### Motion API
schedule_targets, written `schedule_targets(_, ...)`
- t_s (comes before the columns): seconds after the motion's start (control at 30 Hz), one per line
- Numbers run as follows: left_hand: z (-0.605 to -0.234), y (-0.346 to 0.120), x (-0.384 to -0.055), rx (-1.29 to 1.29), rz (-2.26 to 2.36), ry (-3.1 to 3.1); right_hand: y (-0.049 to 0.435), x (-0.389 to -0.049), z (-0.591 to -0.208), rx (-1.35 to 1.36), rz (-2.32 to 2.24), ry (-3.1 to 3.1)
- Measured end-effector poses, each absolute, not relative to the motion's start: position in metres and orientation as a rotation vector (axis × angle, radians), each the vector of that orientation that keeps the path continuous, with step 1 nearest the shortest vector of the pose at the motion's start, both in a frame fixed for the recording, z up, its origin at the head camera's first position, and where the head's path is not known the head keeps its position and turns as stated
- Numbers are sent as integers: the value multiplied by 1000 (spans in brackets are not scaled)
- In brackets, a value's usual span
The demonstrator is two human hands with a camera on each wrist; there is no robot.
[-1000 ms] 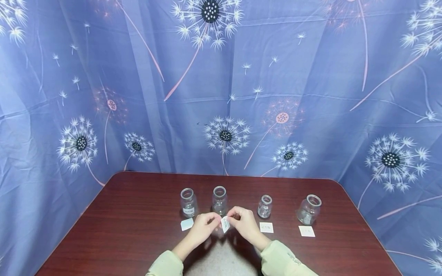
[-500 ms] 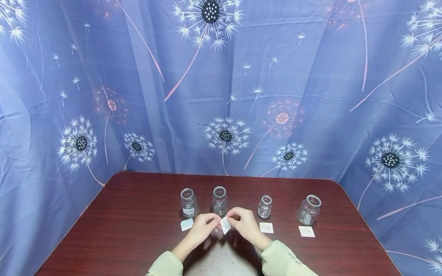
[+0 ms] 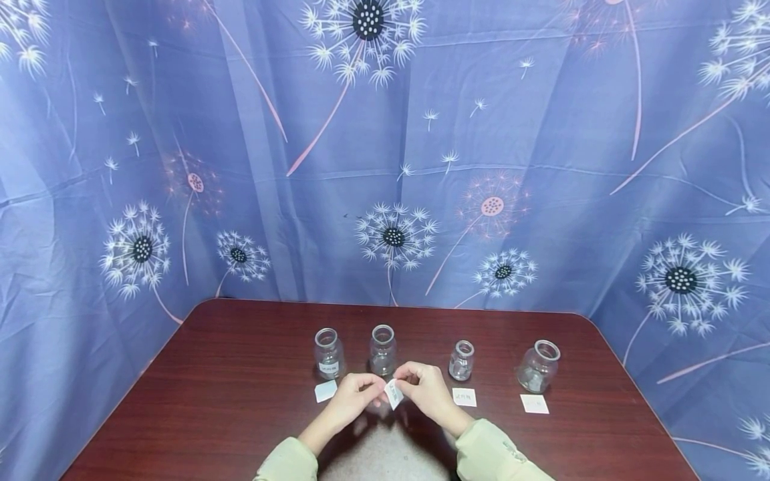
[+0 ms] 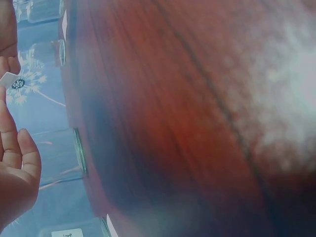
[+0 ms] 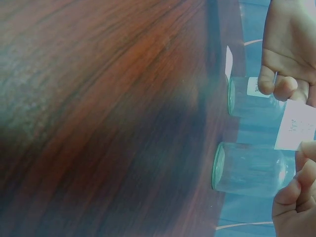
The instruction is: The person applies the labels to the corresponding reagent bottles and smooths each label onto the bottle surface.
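Both hands meet over the table's middle at a small white sticker label [image 3: 394,394] with dark writing. My left hand [image 3: 350,399] pinches its left edge. Thumb and forefinger of my right hand [image 3: 430,393] pinch its upper right side. In the right wrist view the label [image 5: 295,126] stretches between the two hands, its written face showing. Just behind them stands an unlabelled glass jar [image 3: 382,351]. To its left is another glass jar [image 3: 327,353] with a white label stuck low on its front; a white paper square [image 3: 325,391] lies before it.
Right of the hands stand a small glass jar [image 3: 461,361] and a wider glass jar [image 3: 538,366]. In front of them lie two written white labels, one label [image 3: 464,397] nearer the hands and another label [image 3: 534,403] farther right. A blue dandelion-print curtain [image 3: 385,167] surrounds the red-brown table [image 3: 228,387].
The label between the fingers has tilted slightly, showing a little more of its face. Both hands keep nearly the same place; the jars have not moved.
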State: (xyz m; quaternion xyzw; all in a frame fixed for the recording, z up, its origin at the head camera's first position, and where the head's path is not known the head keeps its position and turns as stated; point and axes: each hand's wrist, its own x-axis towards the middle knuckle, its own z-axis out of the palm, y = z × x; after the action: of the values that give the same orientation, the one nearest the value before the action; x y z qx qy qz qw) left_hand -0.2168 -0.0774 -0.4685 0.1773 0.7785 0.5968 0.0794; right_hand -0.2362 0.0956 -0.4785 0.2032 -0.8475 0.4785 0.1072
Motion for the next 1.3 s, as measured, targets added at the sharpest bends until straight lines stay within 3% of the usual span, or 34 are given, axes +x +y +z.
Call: schedule_targets(1.3,-464,-76,-213,570,1709,2455,94,-237,-483,616,1415,-2553)
